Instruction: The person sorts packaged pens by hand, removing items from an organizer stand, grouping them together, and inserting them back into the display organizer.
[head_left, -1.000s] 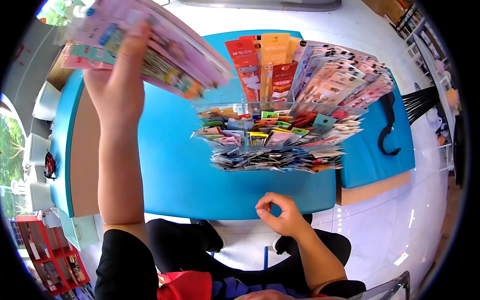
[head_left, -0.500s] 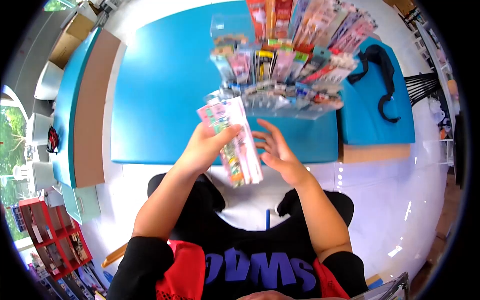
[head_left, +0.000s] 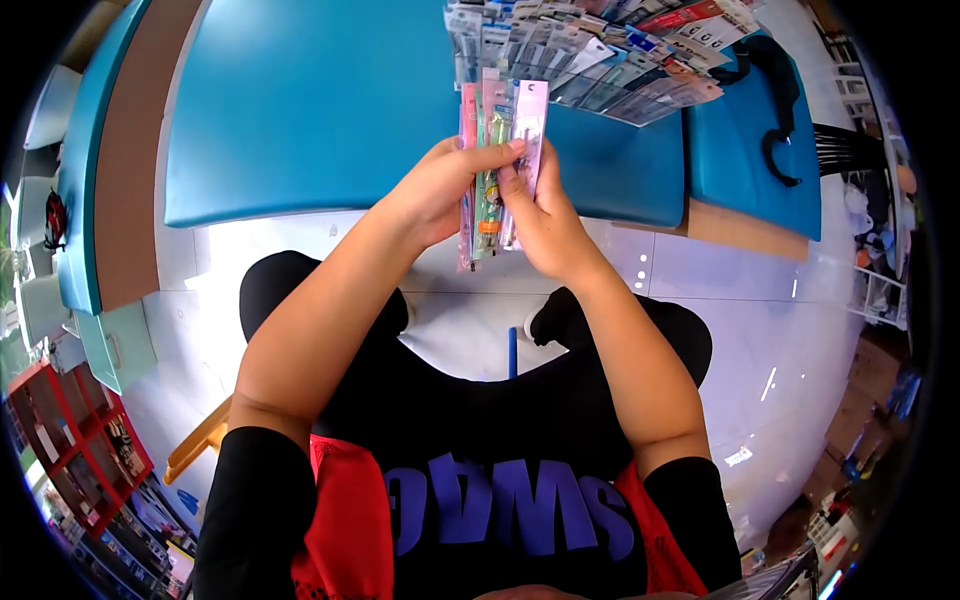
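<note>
A small fan of slim, colourful plastic packets [head_left: 494, 110], pink, green and white, is held upright between my hands in front of the blue table's edge. They look like pen packets, but I cannot make out the contents. My left hand [head_left: 440, 190] is closed around the left side of the bundle, its thumb reaching across the front. My right hand [head_left: 548, 222] grips the right side, thumb on the pinkish-white packet and fingers behind. Just beyond stands a clear rack [head_left: 600, 75] filled with several rows of similar packets.
The blue table [head_left: 300, 110] spreads ahead of me. On the blue seat [head_left: 750, 150] at right lies a black strap [head_left: 775, 110]. A brown-sided blue bench [head_left: 130, 160] stands at left, with a red shelf [head_left: 75, 440] below it.
My right hand, earlier apart with fingers spread, now grips the bundle too. The packets have fanned out and stand more upright. The view has tilted, so the rack appears higher.
</note>
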